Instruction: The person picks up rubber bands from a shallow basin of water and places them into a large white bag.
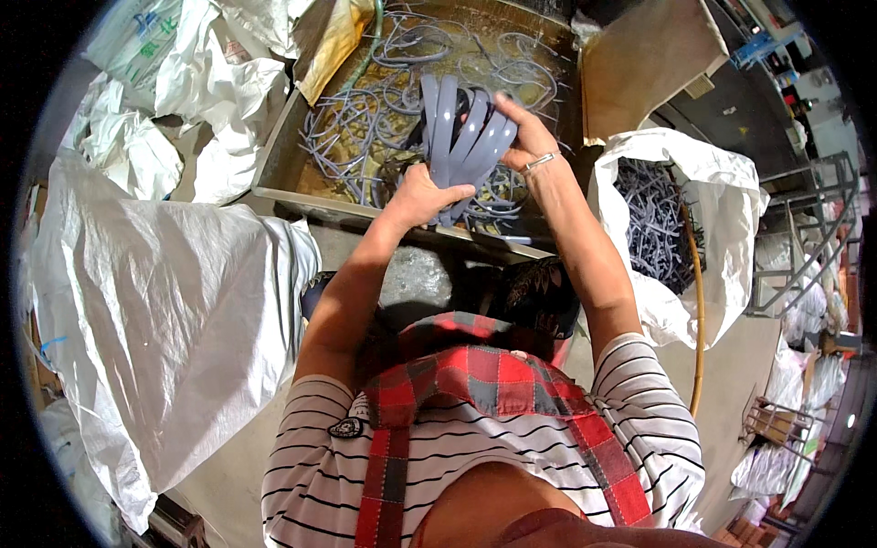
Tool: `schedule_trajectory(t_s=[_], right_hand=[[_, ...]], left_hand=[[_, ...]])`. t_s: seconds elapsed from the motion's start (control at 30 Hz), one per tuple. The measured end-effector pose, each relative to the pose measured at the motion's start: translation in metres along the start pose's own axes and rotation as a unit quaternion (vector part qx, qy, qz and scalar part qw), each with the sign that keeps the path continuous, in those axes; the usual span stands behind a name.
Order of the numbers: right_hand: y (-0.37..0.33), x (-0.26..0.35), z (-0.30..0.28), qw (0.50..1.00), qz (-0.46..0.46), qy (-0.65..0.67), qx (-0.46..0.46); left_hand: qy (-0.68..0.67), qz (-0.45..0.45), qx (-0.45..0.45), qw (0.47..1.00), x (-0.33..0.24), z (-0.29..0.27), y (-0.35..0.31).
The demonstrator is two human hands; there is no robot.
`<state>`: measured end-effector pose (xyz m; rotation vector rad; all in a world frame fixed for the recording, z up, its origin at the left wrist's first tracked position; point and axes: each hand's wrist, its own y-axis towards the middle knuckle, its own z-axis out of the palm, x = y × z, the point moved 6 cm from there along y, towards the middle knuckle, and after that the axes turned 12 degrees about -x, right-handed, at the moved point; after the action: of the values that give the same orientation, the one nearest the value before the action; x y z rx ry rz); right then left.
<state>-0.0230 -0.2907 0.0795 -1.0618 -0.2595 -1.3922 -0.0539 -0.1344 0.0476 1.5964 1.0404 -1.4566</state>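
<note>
Over the near side of a metal tub (pixel 356 212), both my hands hold a bundle of flat, glossy grey strips (pixel 470 137). The strips fan out at the top and come together lower down. My left hand (pixel 425 194) grips the gathered lower part, its thumb lying across the front. At the upper right edge of the bundle, my right hand (pixel 528 137) is closed around the strips, with some fingers hidden behind them. Below and behind the bundle, tangled thin grey strands (pixel 352 137) lie in the tub's murky, brownish liquid.
To the right stands an open white sack (pixel 731 187) of dark grey scraps (pixel 653 219), with a thin bamboo-like pole (pixel 697 320) against it. A brown board (pixel 639 64) rises at the tub's right edge. White sacking (pixel 174 301) fills the left side.
</note>
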Motion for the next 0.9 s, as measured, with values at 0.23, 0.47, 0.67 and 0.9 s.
schedule_trajectory(t_s=[0.23,0.47,0.67,0.9], right_hand=[[0.000,-0.008,-0.013,0.999,-0.001,-0.032,0.025],[-0.064,-0.010,0.024,0.885,-0.177,-0.396,0.166],[-0.091,-0.078,0.016,0.578,-0.308,-0.572,0.494],[-0.088,-0.102,0.007,0.566,-0.278,-0.570,0.527]], left_hand=[[-0.192,0.010,-0.006,0.981,-0.004,-0.012,0.009],[-0.432,-0.201,-0.111,0.872,0.044,-0.047,0.033],[-0.560,-0.160,0.007,0.813,0.019,-0.050,0.026],[-0.534,-0.139,0.001,0.834,0.013,-0.047,0.020]])
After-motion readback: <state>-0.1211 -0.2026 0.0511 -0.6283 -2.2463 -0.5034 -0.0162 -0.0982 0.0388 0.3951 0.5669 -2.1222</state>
